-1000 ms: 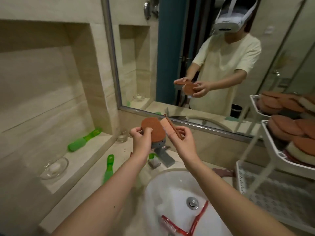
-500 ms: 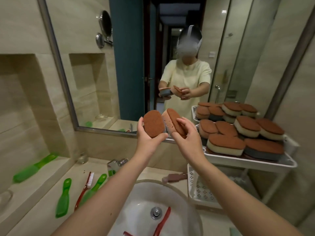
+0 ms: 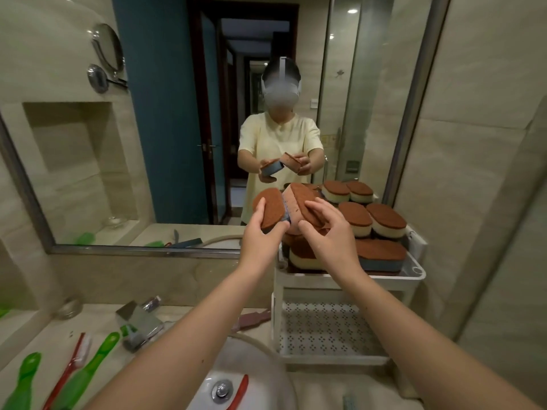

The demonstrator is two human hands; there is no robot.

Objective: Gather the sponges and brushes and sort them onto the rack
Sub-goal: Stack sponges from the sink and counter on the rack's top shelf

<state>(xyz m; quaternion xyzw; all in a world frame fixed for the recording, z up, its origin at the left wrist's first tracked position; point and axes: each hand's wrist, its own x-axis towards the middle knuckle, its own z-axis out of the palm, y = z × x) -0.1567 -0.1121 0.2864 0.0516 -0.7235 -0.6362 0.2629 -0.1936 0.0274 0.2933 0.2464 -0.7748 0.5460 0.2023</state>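
Observation:
My left hand (image 3: 260, 236) grips an oval brown-topped sponge (image 3: 272, 210) with a blue-grey base. My right hand (image 3: 328, 235) holds a second brown sponge (image 3: 299, 199) with a pinkish side, tilted against the first. Both are just above the left end of the white rack's (image 3: 414, 272) top shelf, where several brown-topped sponges (image 3: 381, 253) lie. The rack's lower perforated shelf (image 3: 328, 329) holds nothing. On the counter at lower left lie green-handled brushes (image 3: 85, 371) and a red toothbrush (image 3: 69, 368). Another red brush (image 3: 238, 392) lies in the sink.
A white sink basin (image 3: 260, 377) sits below my arms, with a chrome faucet (image 3: 139, 321) behind it. A large mirror (image 3: 177, 143) covers the wall ahead. A small glass (image 3: 69, 307) stands on the counter at left. A brown item (image 3: 251, 319) lies beside the rack.
Both hands have carried the two sponges up and to the right, from over the faucet to the rack's top shelf. My view has turned right, toward the rack.

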